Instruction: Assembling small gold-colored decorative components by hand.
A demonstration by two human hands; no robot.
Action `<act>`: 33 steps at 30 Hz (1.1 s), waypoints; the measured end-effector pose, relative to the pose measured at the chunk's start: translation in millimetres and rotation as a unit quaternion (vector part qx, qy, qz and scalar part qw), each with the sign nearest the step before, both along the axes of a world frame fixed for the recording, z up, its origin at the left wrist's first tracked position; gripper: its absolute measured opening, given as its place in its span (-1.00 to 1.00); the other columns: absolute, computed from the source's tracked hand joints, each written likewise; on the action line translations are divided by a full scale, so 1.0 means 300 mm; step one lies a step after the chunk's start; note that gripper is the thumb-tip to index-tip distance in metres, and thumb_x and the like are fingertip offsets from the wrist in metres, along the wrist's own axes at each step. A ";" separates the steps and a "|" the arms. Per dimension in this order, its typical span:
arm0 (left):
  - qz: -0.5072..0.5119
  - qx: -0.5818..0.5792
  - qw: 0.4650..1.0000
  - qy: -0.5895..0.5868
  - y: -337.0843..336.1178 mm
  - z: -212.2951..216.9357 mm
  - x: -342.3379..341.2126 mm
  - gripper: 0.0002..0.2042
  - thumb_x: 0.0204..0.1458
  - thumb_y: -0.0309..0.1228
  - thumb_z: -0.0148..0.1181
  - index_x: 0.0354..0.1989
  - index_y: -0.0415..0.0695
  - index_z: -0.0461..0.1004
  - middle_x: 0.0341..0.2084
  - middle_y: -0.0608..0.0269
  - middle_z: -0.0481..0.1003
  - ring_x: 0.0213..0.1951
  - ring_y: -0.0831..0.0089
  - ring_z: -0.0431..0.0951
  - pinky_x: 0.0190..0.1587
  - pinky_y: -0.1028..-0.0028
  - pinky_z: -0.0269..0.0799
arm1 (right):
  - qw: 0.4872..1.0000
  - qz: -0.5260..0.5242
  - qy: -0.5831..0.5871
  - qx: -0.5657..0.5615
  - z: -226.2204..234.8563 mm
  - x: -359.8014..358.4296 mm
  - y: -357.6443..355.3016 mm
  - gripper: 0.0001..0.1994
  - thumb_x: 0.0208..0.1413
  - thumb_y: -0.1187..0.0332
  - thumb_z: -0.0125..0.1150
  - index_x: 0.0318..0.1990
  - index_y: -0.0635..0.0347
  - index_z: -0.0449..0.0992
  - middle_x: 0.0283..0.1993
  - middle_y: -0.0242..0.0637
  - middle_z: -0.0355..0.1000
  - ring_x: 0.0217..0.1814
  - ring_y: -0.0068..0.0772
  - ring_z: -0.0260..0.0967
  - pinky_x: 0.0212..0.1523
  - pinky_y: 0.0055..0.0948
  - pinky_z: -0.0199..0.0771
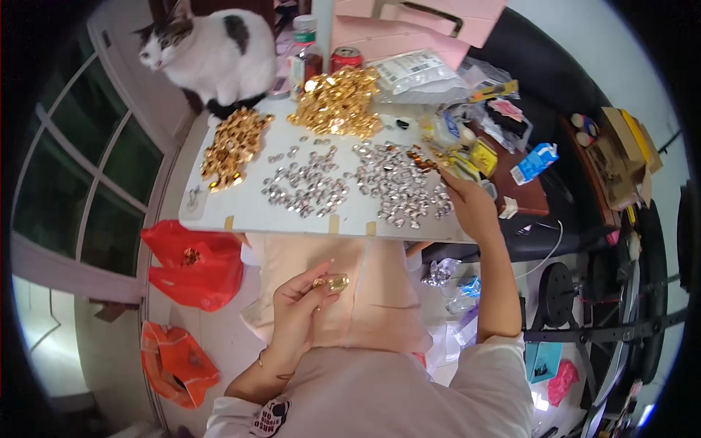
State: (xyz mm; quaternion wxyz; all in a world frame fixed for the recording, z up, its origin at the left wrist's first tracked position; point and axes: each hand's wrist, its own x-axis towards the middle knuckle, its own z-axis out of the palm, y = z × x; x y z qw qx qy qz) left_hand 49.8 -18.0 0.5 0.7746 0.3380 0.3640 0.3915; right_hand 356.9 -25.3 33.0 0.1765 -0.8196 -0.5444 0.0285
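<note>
My left hand (pixel 298 299) is raised over my lap, its fingers closed on a shiny gold piece (pixel 338 283) with a clear, glassy look. At the right side of the white table (pixel 255 214), my right hand (pixel 471 203) reaches in with its fingers drawn together. Its fingertips are beside small amber-brown pieces (pixel 422 158) and a spread of silver faceted pieces (pixel 394 182); what they pinch, if anything, is hidden. A second group of silver pieces (pixel 307 186) lies left of that. Behind are a large gold heap (pixel 337 102) and a smaller copper-gold heap (pixel 235 146).
A black-and-white cat (pixel 219 55) sits at the table's back left. Beyond the gold heap stand a bottle (pixel 305 62) and a red can (pixel 346 58). Plastic packages (pixel 420 73) and a blue carton (pixel 534 163) are at right. Red bags (pixel 201 274) lie on the floor left.
</note>
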 end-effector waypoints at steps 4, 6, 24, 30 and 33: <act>-0.003 -0.002 1.000 -0.025 0.002 -0.012 -0.006 -0.68 -0.06 -0.65 -0.02 -0.07 -0.29 0.38 -0.28 0.14 0.49 -0.28 0.51 0.51 -0.26 0.60 0.47 | 0.987 0.125 0.039 0.092 0.009 -0.201 -0.104 -0.61 0.01 0.48 -0.06 0.03 -0.10 0.38 -0.48 -0.20 0.28 -0.46 -0.16 0.31 -0.42 -0.31 0.30; 0.007 -0.003 0.999 -0.034 0.000 -0.019 -0.007 -0.68 -0.05 -0.66 -0.02 -0.07 -0.30 0.38 -0.27 0.12 0.49 -0.28 0.51 0.52 -0.27 0.60 0.48 | 0.973 0.197 0.093 0.075 0.005 -0.320 -0.162 -0.53 -0.12 0.54 0.04 0.03 -0.08 0.39 -0.51 -0.27 0.25 -0.56 -0.29 0.29 -0.56 -0.37 0.28; 0.035 0.084 0.996 -0.007 -0.035 -0.019 -0.007 -0.69 -0.04 -0.68 0.03 -0.06 -0.30 0.38 -0.28 0.13 0.49 -0.30 0.57 0.49 -0.23 0.63 0.45 | 0.941 0.304 -0.073 0.127 -0.087 -0.520 -0.241 -0.38 -0.26 0.53 0.08 0.11 -0.08 0.31 -0.56 -0.38 0.11 -0.68 -0.49 0.13 -0.67 -0.48 0.15; 0.031 0.098 0.995 0.011 -0.037 -0.014 -0.002 -0.69 -0.03 -0.68 0.02 -0.06 -0.30 0.38 -0.28 0.15 0.49 -0.29 0.57 0.48 -0.22 0.63 0.44 | 0.950 0.279 -0.067 0.123 -0.087 -0.538 -0.248 -0.37 -0.25 0.52 0.08 0.14 -0.09 0.28 -0.55 -0.36 0.11 -0.68 -0.45 0.14 -0.67 -0.47 0.16; 0.037 0.096 0.995 0.011 -0.037 -0.014 -0.003 -0.70 -0.03 -0.67 0.02 -0.06 -0.30 0.38 -0.28 0.14 0.49 -0.28 0.57 0.48 -0.22 0.62 0.44 | 0.950 0.287 -0.053 0.112 -0.087 -0.538 -0.248 -0.36 -0.24 0.51 0.08 0.14 -0.09 0.27 -0.54 -0.35 0.12 -0.69 -0.45 0.13 -0.67 -0.45 0.17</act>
